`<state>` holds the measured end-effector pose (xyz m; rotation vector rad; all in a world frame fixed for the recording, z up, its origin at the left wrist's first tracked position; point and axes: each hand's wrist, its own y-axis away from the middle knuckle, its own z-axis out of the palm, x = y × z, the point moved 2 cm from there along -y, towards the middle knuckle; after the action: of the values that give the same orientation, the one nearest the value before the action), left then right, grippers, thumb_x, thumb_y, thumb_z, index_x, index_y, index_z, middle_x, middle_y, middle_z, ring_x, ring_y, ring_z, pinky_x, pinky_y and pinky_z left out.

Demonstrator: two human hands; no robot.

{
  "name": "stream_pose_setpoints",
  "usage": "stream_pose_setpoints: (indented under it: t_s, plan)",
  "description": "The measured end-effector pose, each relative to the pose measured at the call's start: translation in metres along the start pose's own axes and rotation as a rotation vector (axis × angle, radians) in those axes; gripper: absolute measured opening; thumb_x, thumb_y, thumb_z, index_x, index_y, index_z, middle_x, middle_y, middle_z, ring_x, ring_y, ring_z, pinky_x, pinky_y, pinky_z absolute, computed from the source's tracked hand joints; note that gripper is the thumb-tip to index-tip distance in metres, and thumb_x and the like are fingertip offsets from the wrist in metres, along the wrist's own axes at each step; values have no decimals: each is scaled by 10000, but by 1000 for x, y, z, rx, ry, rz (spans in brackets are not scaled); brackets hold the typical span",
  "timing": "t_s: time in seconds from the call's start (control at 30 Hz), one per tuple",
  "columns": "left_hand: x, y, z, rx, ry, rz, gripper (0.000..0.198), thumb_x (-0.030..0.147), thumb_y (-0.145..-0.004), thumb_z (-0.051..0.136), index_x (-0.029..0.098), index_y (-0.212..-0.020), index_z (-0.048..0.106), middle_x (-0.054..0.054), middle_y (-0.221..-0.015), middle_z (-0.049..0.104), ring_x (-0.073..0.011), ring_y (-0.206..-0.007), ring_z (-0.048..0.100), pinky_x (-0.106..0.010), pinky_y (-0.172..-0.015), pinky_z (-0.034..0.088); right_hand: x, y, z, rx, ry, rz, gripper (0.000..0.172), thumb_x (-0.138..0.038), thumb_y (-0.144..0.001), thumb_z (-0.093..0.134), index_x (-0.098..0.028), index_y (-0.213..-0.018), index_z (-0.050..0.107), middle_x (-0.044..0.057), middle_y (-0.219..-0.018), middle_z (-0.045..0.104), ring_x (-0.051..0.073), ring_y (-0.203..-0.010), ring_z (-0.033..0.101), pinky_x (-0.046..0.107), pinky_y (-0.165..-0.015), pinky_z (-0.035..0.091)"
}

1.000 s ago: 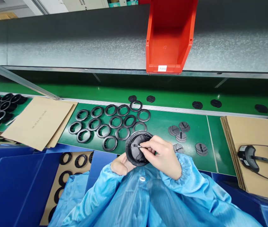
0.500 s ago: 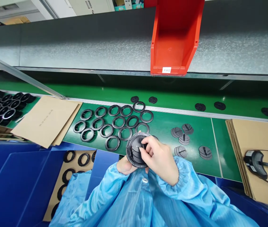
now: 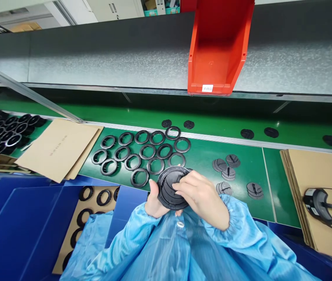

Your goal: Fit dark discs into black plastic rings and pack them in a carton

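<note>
In front of my body I hold a round black plastic vent point(image 3: 168, 189), a ring with a slatted disc inside it. My left hand point(image 3: 155, 203) grips it from below and the left, thumb up along the rim, its other fingers mostly hidden underneath. My right hand point(image 3: 199, 195) lies over the right side, fingers bent together against the disc and rim. Just beyond are several black rings point(image 3: 155, 165) laid out on the green bench. To the right lie small overlapping stacks of black slatted discs point(image 3: 228, 173).
An orange-red bin point(image 3: 212, 66) sits on the grey shelf above. Cardboard sheets point(image 3: 60, 144) lie left, near many black rings point(image 3: 4, 132). At right, a black strapped device point(image 3: 318, 205) rests on stacked cardboard point(image 3: 326, 168). A blue box point(image 3: 22, 226) stands lower left.
My right hand has shifted slightly right, its fingers moving from a pinch at the disc's centre ridge to its right side. My left thumb now shows at the rim. The vent has tilted a little.
</note>
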<state>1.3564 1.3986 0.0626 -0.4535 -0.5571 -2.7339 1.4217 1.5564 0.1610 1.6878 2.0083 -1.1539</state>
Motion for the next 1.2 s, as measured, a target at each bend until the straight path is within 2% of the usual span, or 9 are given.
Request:
stream_pose_setpoints:
  t_s: [0.17, 0.33, 0.43, 0.53, 0.77, 0.9, 1.03, 1.13, 1.2]
  plan:
    - [6, -3, 33, -29, 51, 92, 770, 719, -898, 416, 158, -1413, 530, -165, -1339, 595, -350, -1229, 538, -501, -1044, 418, 3, 2, 6, 24, -20, 3, 169, -219, -997, 545, -157, -1014, 701, 70, -895, 680, 206, -844, 546, 340, -714, 460]
    - [16, -5, 49, -20, 85, 106, 839, 730, -911, 361, 192, -1553, 299, -180, -1456, 497, -335, -1280, 509, -521, -1088, 375, 7, 5, 3, 31, -99, -7, 175, -194, -1000, 534, -174, -1075, 691, 69, -930, 672, 202, -877, 537, 349, -749, 473]
    - [21, -5, 53, -86, 58, 59, 837, 755, -903, 303, 270, -1577, 202, -184, -1528, 410, -398, -1300, 490, -605, -993, 442, 14, 9, -9, 151, -180, 64, 170, -157, -986, 557, -194, -1092, 685, 61, -966, 660, 188, -922, 545, 335, -790, 475]
    - [24, -5, 56, -157, 63, 62, 804, 761, -901, 254, 323, -1573, 195, -183, -1577, 332, -450, -1297, 484, -617, -858, 521, 22, 15, -19, 252, -214, 177, 141, -141, -969, 591, -210, -1040, 691, 32, -900, 652, 171, -889, 558, 329, -787, 460]
    - [23, -8, 59, -148, 60, 62, 813, 763, -897, 273, 323, -1575, 179, -203, -1580, 318, -483, -1297, 472, -638, -797, 540, 30, 27, -17, 252, -311, 306, 121, -179, -968, 600, -220, -1006, 707, 35, -885, 655, 172, -831, 591, 335, -738, 473]
    - [21, -8, 59, -128, 42, 27, 854, 782, -875, 325, 286, -1566, 246, -222, -1552, 356, -492, -1261, 498, -606, -749, 563, 23, 25, -19, 264, -327, 275, 129, -176, -963, 600, -218, -1014, 711, 47, -890, 655, 177, -817, 587, 346, -732, 480]
    - [20, -8, 58, -105, 12, -2, 844, 781, -863, 379, 269, -1533, 348, -194, -1563, 346, -470, -1222, 532, -613, -777, 564, 12, 20, -22, 270, -279, 142, 176, -127, -941, 616, -224, -1057, 706, 54, -936, 663, 195, -901, 574, 364, -781, 485]
    - [19, -9, 58, -121, 8, -11, 816, 775, -873, 356, 256, -1499, 417, -173, -1566, 345, -450, -1180, 562, -544, -718, 592, 7, 15, -21, 251, -228, 31, 200, -93, -933, 614, -217, -1061, 704, 63, -999, 665, 202, -940, 545, 363, -795, 485]
    - [19, -9, 58, -127, 12, -21, 814, 770, -884, 317, 240, -1491, 431, -172, -1553, 366, -446, -1153, 579, -543, -694, 597, 9, 13, -20, 227, -220, 15, 205, -87, -939, 603, -214, -1066, 703, 65, -1026, 666, 206, -967, 535, 366, -812, 487]
